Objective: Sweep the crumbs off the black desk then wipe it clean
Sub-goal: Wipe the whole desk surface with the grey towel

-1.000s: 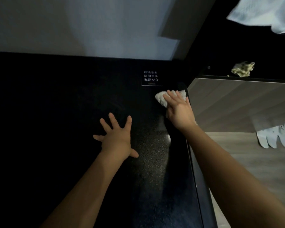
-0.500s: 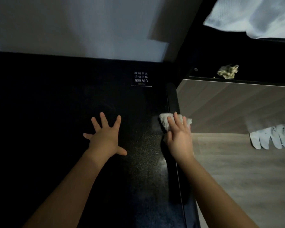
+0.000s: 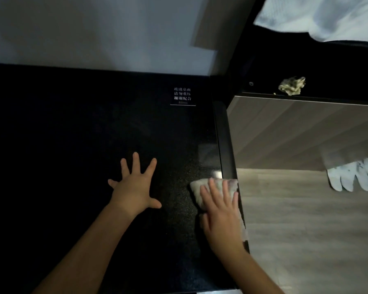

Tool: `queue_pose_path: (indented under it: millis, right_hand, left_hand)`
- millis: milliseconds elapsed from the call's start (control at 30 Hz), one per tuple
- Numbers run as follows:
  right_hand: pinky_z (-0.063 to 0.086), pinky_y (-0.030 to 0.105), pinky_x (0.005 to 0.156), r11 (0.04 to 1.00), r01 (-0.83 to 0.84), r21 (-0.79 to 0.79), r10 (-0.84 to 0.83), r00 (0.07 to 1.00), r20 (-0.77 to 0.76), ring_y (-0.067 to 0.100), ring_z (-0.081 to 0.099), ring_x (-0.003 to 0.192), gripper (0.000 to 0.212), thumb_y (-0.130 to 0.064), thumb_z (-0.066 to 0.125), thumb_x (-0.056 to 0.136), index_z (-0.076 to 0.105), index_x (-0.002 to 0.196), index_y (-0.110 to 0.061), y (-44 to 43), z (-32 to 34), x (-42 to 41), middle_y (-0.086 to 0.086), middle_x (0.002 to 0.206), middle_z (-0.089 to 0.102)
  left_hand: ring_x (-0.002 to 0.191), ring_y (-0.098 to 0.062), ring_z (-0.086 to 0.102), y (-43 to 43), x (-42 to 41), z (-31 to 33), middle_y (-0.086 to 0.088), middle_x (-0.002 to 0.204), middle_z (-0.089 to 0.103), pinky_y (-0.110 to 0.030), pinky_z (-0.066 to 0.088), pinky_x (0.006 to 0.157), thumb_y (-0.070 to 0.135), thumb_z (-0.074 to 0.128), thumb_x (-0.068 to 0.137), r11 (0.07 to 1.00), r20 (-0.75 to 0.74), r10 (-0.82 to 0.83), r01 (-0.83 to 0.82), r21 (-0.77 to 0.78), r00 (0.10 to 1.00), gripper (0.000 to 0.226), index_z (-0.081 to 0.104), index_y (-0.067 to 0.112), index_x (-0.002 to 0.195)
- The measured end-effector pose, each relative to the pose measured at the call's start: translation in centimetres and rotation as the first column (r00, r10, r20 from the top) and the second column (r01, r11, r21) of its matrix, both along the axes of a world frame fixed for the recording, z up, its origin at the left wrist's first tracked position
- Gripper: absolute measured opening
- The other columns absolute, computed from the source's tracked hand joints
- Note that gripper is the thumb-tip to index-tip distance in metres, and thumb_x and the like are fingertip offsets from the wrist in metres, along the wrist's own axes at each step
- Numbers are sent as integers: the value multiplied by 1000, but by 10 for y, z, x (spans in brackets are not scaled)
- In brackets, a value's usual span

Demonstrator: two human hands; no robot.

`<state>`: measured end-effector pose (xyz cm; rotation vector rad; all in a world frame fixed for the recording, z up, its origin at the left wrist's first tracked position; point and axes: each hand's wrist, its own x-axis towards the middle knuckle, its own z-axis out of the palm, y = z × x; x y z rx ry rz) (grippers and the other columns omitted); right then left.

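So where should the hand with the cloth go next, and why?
Probably slide the cloth left, onto the patch between the hands. The right hand presses the cloth flat at the right edge of the desk, hanging a little past it, so that spot is covered. Pale specks show on the desk beside the left hand, which rests flat with fingers spread.

a crumpled pale cloth (image 3: 202,188) lies flattened at the right edge of the speckled black desk (image 3: 94,145).

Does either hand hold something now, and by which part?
Nothing is gripped. The right hand presses straight fingers flat on top of the crumpled pale cloth; the left hand lies spread on the black desk.
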<state>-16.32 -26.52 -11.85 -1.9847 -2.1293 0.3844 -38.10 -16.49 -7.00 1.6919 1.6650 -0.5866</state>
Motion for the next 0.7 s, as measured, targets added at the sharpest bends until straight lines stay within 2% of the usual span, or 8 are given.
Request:
queue_pose_path:
  millis: [100, 300, 400, 500, 533, 600, 667, 700]
  right_hand:
    - [16, 61, 113, 999, -46, -26, 46, 999, 2, 30, 11, 145, 60, -27, 42, 82, 43, 141, -25, 30, -1, -14, 0, 155, 31]
    - [1, 57, 117, 999, 33, -21, -33, 999, -19, 34, 6, 147, 54, -15, 51, 88, 43, 142, -20, 118, 2, -48, 2, 157, 27]
    - [-4, 52, 117, 996, -90, -15, 89, 996, -27, 31, 3, 147, 59, -17, 54, 87, 39, 144, -22, 94, 5, -49, 1, 158, 24]
    - [-14, 45, 115, 966, -218, -136, 202, 972, -123, 19, -16, 145, 67, -26, 50, 89, 23, 151, -30, 59, 16, -43, -8, 161, 4]
    - [-14, 43, 115, 955, -227, -193, 183, 959, -218, 14, -17, 144, 66, -27, 48, 91, 20, 151, -34, 60, 20, -35, -12, 160, 1]
    - [-9, 41, 115, 953, -194, -232, 86, 910, -406, 7, -7, 144, 62, -27, 45, 91, 26, 148, -40, 73, 32, -14, -19, 157, 6]
    - [-3, 40, 115, 988, -43, -146, -24, 904, -427, 10, 3, 144, 60, -21, 44, 90, 32, 146, -36, 88, 36, 13, -17, 155, 13]
    - [1, 39, 116, 990, 37, -135, -90, 906, -414, 13, 7, 145, 58, -16, 44, 92, 32, 147, -31, 93, 36, 27, -11, 156, 16]
  left_hand:
    - [140, -38, -23, -9, -5, -1, -4, 151, -35, -70, 19, 105, 54, 77, 67, 1000, -16, -6, 6, 9, 1000, 123, -18, 44, 144]
    - [140, -34, -25, -21, -15, -9, 2, 150, -37, -70, 15, 105, 68, 71, 63, 994, -48, 7, -1, 110, 999, 124, -22, 46, 142]
    - [142, -32, -24, -25, -19, -7, 2, 152, -34, -66, 10, 109, 73, 66, 63, 993, -53, 11, -5, 114, 999, 121, -20, 44, 143]
    - [143, -30, -19, -30, -16, 0, -1, 155, -26, -58, 5, 113, 66, 62, 74, 992, -36, 58, -54, 117, 998, 110, -14, 38, 147]
    - [144, -28, -16, -33, -12, 3, -3, 157, -22, -55, 4, 116, 58, 60, 81, 985, -12, 74, -72, 154, 997, 101, -11, 35, 149]
    - [146, -22, -9, -39, 4, 11, -2, 159, -11, -47, 4, 119, 39, 53, 92, 941, 67, 81, -98, 325, 994, 80, -1, 29, 151]
    - [147, -17, -3, -42, 32, 16, 0, 160, -1, -38, 2, 118, 31, 44, 96, 843, 197, 45, -143, 519, 979, 64, 10, 27, 151]
    - [147, -17, -3, -43, 50, 15, 0, 160, 1, -36, 1, 117, 33, 40, 97, 814, 252, 19, -161, 559, 968, 60, 13, 26, 151]
